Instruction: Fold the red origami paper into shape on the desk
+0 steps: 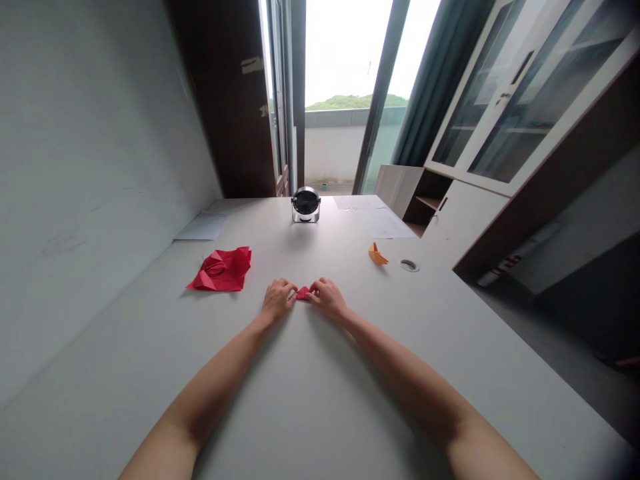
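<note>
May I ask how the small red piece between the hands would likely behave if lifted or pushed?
The red piece looks like folded paper, so it is probably light. Its compact folds suggest more stiffness than a loose sheet. Its angular outline makes rolling seem unlikely.

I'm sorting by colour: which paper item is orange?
The orange piece beside the desk hole; the held piece and the creased paper at left are red.

Head cam, fwd/down, prob. near tbl [300,400]
</note>
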